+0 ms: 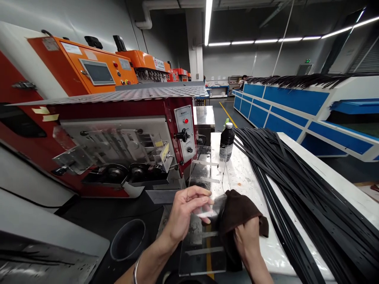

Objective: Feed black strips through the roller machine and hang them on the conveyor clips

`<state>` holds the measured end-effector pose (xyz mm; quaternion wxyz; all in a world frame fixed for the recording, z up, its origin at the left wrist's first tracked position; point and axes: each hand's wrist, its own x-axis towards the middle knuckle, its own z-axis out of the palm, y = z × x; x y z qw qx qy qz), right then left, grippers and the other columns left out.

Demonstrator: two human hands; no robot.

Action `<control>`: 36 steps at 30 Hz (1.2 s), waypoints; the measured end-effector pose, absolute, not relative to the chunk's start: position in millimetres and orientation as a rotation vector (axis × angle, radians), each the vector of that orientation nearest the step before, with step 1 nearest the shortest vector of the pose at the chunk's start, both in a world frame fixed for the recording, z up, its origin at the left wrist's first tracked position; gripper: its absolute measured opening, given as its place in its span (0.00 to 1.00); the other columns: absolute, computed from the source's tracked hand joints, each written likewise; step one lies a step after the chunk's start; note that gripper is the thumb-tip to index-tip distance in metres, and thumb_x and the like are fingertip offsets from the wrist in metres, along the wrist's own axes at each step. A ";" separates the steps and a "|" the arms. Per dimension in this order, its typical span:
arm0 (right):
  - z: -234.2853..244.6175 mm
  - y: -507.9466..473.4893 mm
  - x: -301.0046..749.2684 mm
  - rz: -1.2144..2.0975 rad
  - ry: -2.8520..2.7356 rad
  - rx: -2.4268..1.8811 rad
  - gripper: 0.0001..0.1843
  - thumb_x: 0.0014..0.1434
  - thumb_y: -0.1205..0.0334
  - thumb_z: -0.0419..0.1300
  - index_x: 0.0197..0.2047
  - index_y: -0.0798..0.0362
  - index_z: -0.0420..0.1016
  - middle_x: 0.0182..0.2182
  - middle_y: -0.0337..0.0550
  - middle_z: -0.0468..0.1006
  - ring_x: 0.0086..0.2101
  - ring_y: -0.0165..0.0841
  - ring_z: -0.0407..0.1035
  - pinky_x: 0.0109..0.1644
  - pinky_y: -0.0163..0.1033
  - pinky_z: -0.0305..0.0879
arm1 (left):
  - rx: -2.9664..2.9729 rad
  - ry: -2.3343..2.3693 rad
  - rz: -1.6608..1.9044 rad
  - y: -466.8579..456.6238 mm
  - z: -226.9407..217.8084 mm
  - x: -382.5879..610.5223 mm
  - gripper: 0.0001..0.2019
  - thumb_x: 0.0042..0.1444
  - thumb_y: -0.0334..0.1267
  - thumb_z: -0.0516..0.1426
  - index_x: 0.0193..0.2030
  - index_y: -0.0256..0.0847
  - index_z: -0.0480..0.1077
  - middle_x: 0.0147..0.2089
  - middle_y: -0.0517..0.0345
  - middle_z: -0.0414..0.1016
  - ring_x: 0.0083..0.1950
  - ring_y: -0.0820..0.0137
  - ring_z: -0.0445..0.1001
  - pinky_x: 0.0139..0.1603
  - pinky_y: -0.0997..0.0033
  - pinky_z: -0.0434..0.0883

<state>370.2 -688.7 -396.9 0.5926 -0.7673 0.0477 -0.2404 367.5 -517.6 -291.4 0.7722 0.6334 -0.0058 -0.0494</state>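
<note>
Cleaning setup at a factory bench here. The left hand (186,211), with a metal bangle (136,270) on the wrist, has its fingers (201,194) closed on a clear plastic sheet (202,252) marked with pale strips. The sheet sits between both hands, just above the near end of the worktop (245,181), in front of a red machine (118,146). The right hand (247,244) has its fingers closed around a brown cloth (239,213), and the cloth is pressed against the sheet. A dark bottle (227,142) stands just past the sheet, and a big pile of black rubber strips (296,197) lies along the right side of the worktop. A round black tub (128,240) sits left of the hands, and a long blue machine (284,106) runs along the right
</note>
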 end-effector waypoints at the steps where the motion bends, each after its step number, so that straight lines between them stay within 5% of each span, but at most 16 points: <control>1: -399.4 -692.8 373.5 -0.561 0.151 -1.774 0.12 0.48 0.56 0.59 0.32 0.54 0.79 0.36 0.56 0.82 0.41 0.50 0.75 0.49 0.53 0.70 | 1.362 -0.011 -0.114 -516.5 -290.8 367.0 0.09 0.51 0.36 0.61 0.37 0.33 0.76 0.31 0.51 0.78 0.29 0.66 0.77 0.21 0.70 0.77; 16: -372.1 -699.1 363.6 -0.327 0.007 -1.567 0.14 0.53 0.55 0.65 0.40 0.55 0.82 0.36 0.49 0.82 0.39 0.43 0.76 0.46 0.44 0.73 | 1.448 -0.020 -0.145 -504.3 -291.8 373.6 0.10 0.51 0.37 0.62 0.37 0.32 0.75 0.31 0.51 0.78 0.29 0.65 0.77 0.21 0.70 0.77; 22: -386.7 -687.2 360.7 -0.408 0.047 -1.565 0.05 0.50 0.61 0.65 0.28 0.54 0.81 0.24 0.43 0.80 0.31 0.40 0.75 0.39 0.43 0.75 | 1.463 -0.042 -0.096 -513.1 -293.0 368.9 0.08 0.52 0.37 0.62 0.37 0.34 0.76 0.32 0.51 0.80 0.29 0.66 0.77 0.21 0.72 0.77; 26: -385.3 -695.7 364.0 -0.393 0.054 -1.522 0.08 0.52 0.61 0.64 0.23 0.52 0.78 0.18 0.40 0.76 0.31 0.40 0.75 0.43 0.44 0.74 | 1.403 -0.027 -0.130 -511.3 -289.6 368.4 0.08 0.51 0.36 0.61 0.37 0.33 0.76 0.31 0.51 0.79 0.28 0.66 0.77 0.20 0.71 0.77; 33: -366.9 -708.3 362.8 -0.289 0.020 -1.421 0.17 0.51 0.59 0.65 0.45 0.54 0.81 0.40 0.50 0.83 0.44 0.44 0.75 0.54 0.49 0.71 | 1.396 -0.038 -0.135 -503.7 -287.1 369.8 0.10 0.52 0.36 0.61 0.38 0.32 0.75 0.31 0.49 0.79 0.29 0.64 0.78 0.21 0.68 0.78; 36: -360.4 -705.1 359.8 -0.258 -0.004 -1.408 0.17 0.48 0.60 0.69 0.43 0.54 0.83 0.41 0.51 0.83 0.41 0.44 0.77 0.53 0.49 0.72 | 1.417 -0.045 -0.143 -503.7 -289.0 369.6 0.11 0.51 0.37 0.62 0.38 0.32 0.75 0.31 0.49 0.80 0.29 0.63 0.78 0.21 0.68 0.78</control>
